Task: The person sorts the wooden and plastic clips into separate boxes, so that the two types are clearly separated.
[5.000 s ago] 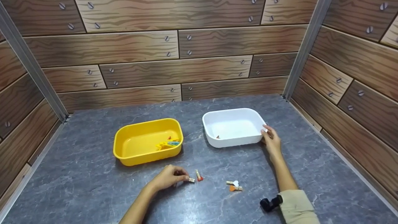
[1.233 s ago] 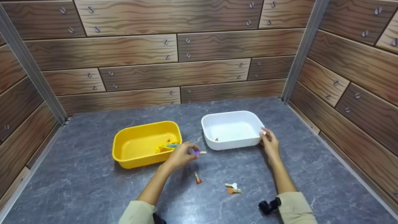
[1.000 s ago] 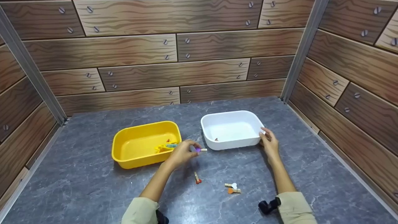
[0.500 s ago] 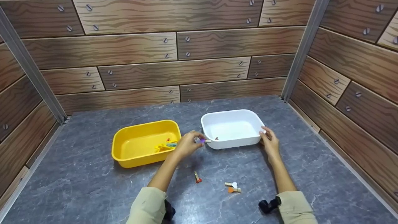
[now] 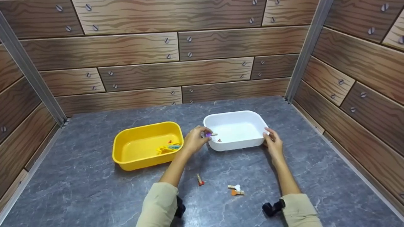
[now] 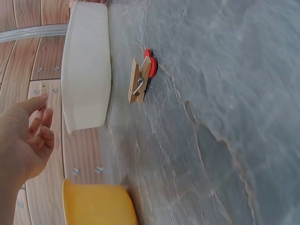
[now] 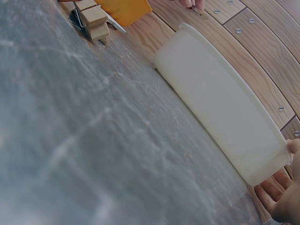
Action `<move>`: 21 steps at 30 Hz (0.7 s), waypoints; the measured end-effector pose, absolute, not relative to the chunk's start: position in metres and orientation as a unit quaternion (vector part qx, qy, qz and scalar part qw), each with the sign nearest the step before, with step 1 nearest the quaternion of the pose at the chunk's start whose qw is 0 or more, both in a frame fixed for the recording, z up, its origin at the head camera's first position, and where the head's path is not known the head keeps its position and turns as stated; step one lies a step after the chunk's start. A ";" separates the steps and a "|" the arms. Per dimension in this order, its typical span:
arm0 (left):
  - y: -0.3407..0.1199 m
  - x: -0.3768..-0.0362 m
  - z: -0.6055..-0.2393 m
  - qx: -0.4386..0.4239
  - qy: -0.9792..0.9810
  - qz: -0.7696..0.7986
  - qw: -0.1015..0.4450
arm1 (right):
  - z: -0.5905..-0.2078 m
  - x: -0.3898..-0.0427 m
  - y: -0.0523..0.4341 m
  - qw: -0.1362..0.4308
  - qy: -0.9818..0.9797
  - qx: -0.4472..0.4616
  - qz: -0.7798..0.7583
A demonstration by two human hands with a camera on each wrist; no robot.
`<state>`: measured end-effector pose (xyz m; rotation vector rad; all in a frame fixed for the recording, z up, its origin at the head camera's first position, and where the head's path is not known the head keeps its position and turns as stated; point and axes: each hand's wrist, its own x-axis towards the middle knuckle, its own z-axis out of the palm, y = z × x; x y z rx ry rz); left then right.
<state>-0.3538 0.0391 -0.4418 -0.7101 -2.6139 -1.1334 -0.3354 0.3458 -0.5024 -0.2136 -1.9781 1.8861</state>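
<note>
My left hand (image 5: 205, 133) pinches a small wooden clothespin with a purple tip (image 5: 210, 135) just over the left rim of the white tub (image 5: 249, 114). One tiny pin (image 5: 220, 140) lies inside that tub. My right hand (image 5: 268, 135) grips the tub's right wall, seen close in the right wrist view as fingers (image 7: 277, 199) curled at the tub's end (image 7: 220, 103). In the left wrist view the left hand's fingers (image 6: 33, 122) are beside the white tub (image 6: 86, 70); the held pin is hidden there.
A yellow tub (image 5: 126, 143) left of the white one holds several coloured pins (image 5: 169, 147). On the grey table (image 5: 94, 189) lie a red-tipped pin (image 5: 199, 180) and a white and an orange pin together (image 5: 236, 189). Wood-print walls close three sides.
My left hand picked the purple pin up from the table near the front and carried it up and right to the white tub's left rim. The right hand stayed on the tub.
</note>
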 end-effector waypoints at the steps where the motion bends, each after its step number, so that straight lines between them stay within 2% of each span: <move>1: 0.041 -0.355 -0.443 -0.235 -0.888 -0.382 0.105 | -0.502 -0.335 0.346 0.199 -0.708 -0.077 0.674; 12: 0.065 -0.361 -0.455 -0.174 -0.889 -0.409 0.112 | -0.501 -0.334 0.345 0.209 -0.703 -0.074 0.676; 21: 0.077 -0.362 -0.465 -0.121 -0.864 -0.473 0.123 | -0.500 -0.332 0.346 0.192 -0.710 -0.074 0.674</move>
